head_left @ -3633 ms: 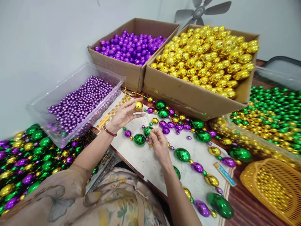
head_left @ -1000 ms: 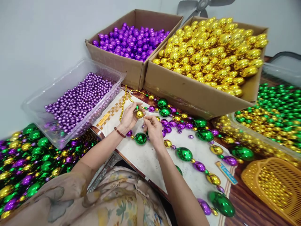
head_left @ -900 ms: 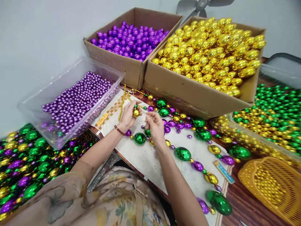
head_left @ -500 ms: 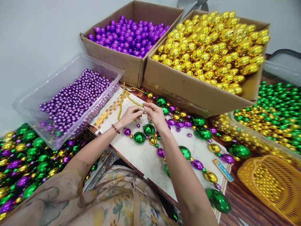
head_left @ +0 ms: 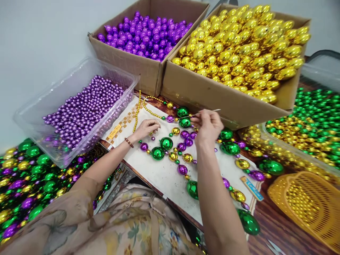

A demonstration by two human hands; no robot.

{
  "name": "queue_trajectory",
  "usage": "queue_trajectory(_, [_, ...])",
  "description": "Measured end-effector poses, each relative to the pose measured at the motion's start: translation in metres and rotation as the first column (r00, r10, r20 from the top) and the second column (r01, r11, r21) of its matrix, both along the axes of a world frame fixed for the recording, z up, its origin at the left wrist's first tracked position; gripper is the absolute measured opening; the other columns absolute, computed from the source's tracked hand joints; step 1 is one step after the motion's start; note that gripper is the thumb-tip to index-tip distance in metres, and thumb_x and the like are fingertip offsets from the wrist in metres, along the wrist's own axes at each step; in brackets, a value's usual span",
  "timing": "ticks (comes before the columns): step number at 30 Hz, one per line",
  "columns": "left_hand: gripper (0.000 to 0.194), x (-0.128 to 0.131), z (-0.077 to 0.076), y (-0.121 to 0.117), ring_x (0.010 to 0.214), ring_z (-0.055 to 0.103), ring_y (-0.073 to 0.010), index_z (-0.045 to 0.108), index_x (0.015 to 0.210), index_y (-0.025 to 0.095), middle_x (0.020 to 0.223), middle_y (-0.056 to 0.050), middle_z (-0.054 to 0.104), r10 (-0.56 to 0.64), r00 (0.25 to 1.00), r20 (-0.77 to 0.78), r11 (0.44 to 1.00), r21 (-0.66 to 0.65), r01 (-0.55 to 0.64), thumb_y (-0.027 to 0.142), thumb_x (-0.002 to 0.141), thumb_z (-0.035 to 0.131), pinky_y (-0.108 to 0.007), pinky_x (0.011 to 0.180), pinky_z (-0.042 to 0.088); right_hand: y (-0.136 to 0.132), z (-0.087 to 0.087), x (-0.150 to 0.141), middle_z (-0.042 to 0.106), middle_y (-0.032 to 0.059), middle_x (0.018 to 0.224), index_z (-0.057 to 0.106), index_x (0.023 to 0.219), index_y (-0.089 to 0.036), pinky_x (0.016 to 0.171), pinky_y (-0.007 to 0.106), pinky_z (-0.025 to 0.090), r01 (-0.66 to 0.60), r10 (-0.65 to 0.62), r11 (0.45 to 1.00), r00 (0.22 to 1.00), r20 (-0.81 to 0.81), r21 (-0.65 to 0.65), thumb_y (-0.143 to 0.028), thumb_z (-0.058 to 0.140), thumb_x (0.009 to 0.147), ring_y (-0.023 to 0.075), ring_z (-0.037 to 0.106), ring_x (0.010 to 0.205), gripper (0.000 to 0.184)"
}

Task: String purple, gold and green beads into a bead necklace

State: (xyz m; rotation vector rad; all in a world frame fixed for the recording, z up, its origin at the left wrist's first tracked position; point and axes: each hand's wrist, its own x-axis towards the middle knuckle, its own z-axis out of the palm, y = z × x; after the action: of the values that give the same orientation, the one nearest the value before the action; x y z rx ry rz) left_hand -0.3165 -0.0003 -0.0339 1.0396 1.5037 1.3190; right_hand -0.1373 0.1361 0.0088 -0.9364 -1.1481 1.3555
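In the head view my right hand [head_left: 208, 124] is closed in a pinch, with a thin pale needle [head_left: 217, 110] sticking out past its fingers. A thread [head_left: 186, 116] runs from this hand leftward to a purple bead [head_left: 170, 118] on a string of small gold beads [head_left: 151, 112]. My left hand [head_left: 146, 129], with a brown bead bracelet at the wrist, hovers over the white cloth [head_left: 164, 177]. Its fingers are curled together; what they hold, if anything, I cannot make out. Green, purple and gold bead strands [head_left: 166, 143] lie below and right of it.
Behind stand cardboard boxes of purple balls [head_left: 148, 76] and gold oval beads [head_left: 228, 106]. A clear tub of small purple beads [head_left: 32, 122] is at left. At right are an orange basket [head_left: 278, 187], a blue-and-orange packet [head_left: 251, 188] and scissors [head_left: 275, 247].
My hands were together over the cloth. The right hand has moved up and right, drawing thread out, and the left has stayed nearly in place. A purple bead now shows on the string.
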Motion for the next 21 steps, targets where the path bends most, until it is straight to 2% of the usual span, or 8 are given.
queue_trajectory(4, [0.023,-0.006,0.0,-0.003,0.067,0.061,-0.0131,0.07,0.074,0.015,0.071,-0.003,0.069,0.095,0.995,0.021,0.995,0.015,-0.096,0.037,0.079,0.069,-0.026,0.068,0.048,0.003,0.014,0.066,0.068,0.0004,0.075,0.056,0.078,-0.022,0.046,0.023,0.05,0.227,-0.238,0.961,0.97,0.053,0.154,-0.043,0.066,0.079,0.012,0.063,0.049,0.024])
queue_trajectory(7, [0.022,-0.009,0.007,-0.009,0.084,0.067,-0.0175,0.076,0.08,0.016,0.088,-0.007,0.076,0.141,0.989,0.039,0.989,0.04,-0.142,0.037,0.077,0.072,-0.029,0.081,0.051,0.003,0.015,0.125,0.071,0.0059,0.081,0.064,0.083,-0.023,0.055,0.032,0.054,0.063,-0.212,0.946,0.862,0.461,0.317,-0.041,0.062,0.085,0.0184,0.066,0.058,0.018])
queue_trajectory(9, [0.021,-0.009,0.014,-0.014,0.09,0.067,-0.0185,0.078,0.083,0.017,0.093,-0.007,0.077,0.163,0.986,0.021,0.983,0.078,-0.164,0.037,0.077,0.074,-0.031,0.086,0.051,0.002,0.01,0.159,0.072,0.0084,0.082,0.07,0.086,-0.022,0.06,0.034,0.053,-0.167,-0.135,0.939,0.623,0.771,0.3,-0.038,0.059,0.088,0.0222,0.068,0.065,0.019])
queue_trajectory(11, [0.019,-0.008,0.02,-0.016,0.089,0.067,-0.0179,0.079,0.082,0.018,0.09,-0.006,0.077,0.183,0.983,0.003,0.977,0.11,-0.182,0.036,0.078,0.075,-0.031,0.086,0.051,0.001,0.002,0.182,0.074,0.01,0.091,0.075,0.091,-0.022,0.061,0.033,0.05,-0.349,-0.077,0.919,0.296,0.952,0.183,-0.034,0.054,0.091,0.0232,0.069,0.072,0.024])
queue_trajectory(13, [0.02,-0.006,0.024,-0.016,0.084,0.067,-0.0167,0.079,0.081,0.018,0.086,-0.006,0.076,0.187,0.982,0.029,0.975,0.114,-0.189,0.037,0.078,0.075,-0.03,0.083,0.051,0.001,-0.008,0.195,0.074,0.01,0.104,0.077,0.099,-0.023,0.06,0.031,0.046,-0.414,-0.047,0.909,-0.007,0.999,0.04,-0.033,0.05,0.094,0.0238,0.069,0.08,0.03])
queue_trajectory(15, [0.022,-0.003,0.026,-0.013,0.078,0.066,-0.0153,0.078,0.08,0.017,0.08,-0.005,0.075,0.184,0.978,0.094,0.977,0.095,-0.193,0.038,0.078,0.076,-0.029,0.079,0.052,0.002,-0.019,0.202,0.074,0.0097,0.109,0.077,0.104,-0.024,0.059,0.03,0.043,-0.406,-0.025,0.912,-0.209,0.978,-0.063,-0.033,0.048,0.097,0.0255,0.069,0.088,0.032])
queue_trajectory(18, [0.024,0.0,0.028,-0.007,0.071,0.065,-0.0134,0.076,0.081,0.015,0.073,-0.004,0.072,0.19,0.967,0.168,0.979,0.045,-0.2,0.039,0.075,0.076,-0.027,0.074,0.051,0.007,-0.032,0.208,0.075,0.0108,0.106,0.077,0.104,-0.022,0.06,0.031,0.042,-0.417,-0.007,0.9,-0.31,0.951,-0.13,-0.032,0.049,0.096,0.027,0.069,0.088,0.031])
queue_trajectory(21, [0.024,-0.002,0.029,-0.005,0.068,0.065,-0.0121,0.075,0.082,0.014,0.069,-0.004,0.07,0.185,0.972,0.144,0.982,0.001,-0.187,0.038,0.078,0.073,-0.025,0.071,0.05,0.011,-0.035,0.207,0.076,0.0122,0.096,0.078,0.097,-0.021,0.055,0.032,0.04,-0.439,-0.05,0.895,-0.263,0.964,-0.073,-0.03,0.054,0.092,0.0265,0.067,0.075,0.026])
